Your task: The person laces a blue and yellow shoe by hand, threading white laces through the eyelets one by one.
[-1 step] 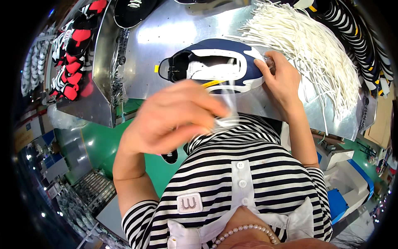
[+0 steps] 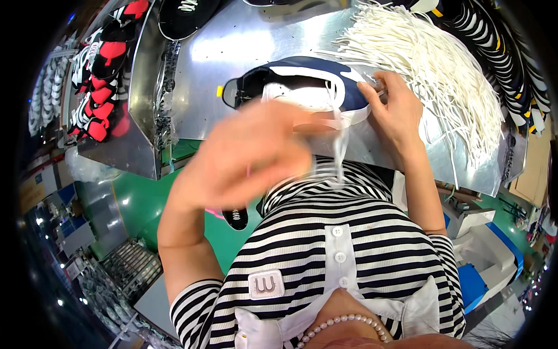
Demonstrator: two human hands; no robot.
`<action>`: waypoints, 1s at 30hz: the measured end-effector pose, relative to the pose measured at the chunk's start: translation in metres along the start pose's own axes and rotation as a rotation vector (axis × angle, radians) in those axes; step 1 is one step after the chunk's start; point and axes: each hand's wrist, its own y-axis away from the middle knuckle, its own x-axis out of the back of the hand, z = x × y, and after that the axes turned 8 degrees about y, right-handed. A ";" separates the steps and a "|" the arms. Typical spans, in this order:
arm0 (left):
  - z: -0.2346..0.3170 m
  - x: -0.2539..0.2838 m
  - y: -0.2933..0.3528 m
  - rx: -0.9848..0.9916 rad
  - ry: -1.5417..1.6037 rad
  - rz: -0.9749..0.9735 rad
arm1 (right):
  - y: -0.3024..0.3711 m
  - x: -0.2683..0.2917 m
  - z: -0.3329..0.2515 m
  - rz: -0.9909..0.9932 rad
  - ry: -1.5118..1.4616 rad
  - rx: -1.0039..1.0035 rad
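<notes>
A navy and white shoe [image 2: 303,63] lies on the metal worktop with its opening facing up. Its black-lined heel points left and its toe points right. At the toe, my right hand [image 2: 398,110] is closed round the end, with the thumb on the near side. My left hand [image 2: 256,151] is smeared by motion in front of the shoe's near side and hides part of it. Beside its fingertips, a white shoelace [image 2: 340,142] hangs down from the shoe's front eyelets. Whether the left fingers pinch the lace cannot be made out.
A big heap of white laces [image 2: 430,70] covers the worktop's [image 2: 232,43] right side. Beyond it stand rows of dark shoe pieces [image 2: 500,52]. A black shoe [image 2: 185,16] sits at the far left; red-and-black shoe parts [image 2: 107,75] are stacked past the raised metal edge.
My left hand has shifted slightly right, and its fingers have extended toward the lace. The lace now hangs more visibly on the near side. The shoe has tilted a little; my right hand stays at the toe.
</notes>
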 end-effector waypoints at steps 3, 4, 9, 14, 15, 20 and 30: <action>-0.027 0.004 -0.012 0.185 -0.251 0.359 | -0.004 0.013 0.000 0.069 -0.282 -0.077; -0.033 0.001 -0.014 0.247 -0.298 0.421 | -0.001 0.016 0.001 0.062 -0.443 -0.136; -0.048 -0.028 -0.039 0.110 -0.356 0.340 | 0.002 0.025 -0.036 -0.260 -0.990 -0.011; -0.055 -0.034 -0.035 0.281 -0.364 0.376 | 0.000 -0.002 -0.051 -0.263 -1.138 -0.028; -0.055 -0.029 -0.022 0.354 -0.434 0.341 | 0.000 -0.008 -0.045 -0.269 -1.189 -0.091; -0.071 -0.018 0.003 1.036 0.434 0.282 | 0.000 -0.016 -0.048 -0.416 -1.120 -0.269; -0.092 -0.067 -0.015 0.839 0.493 0.751 | 0.000 -0.021 -0.052 -0.272 -0.588 -0.069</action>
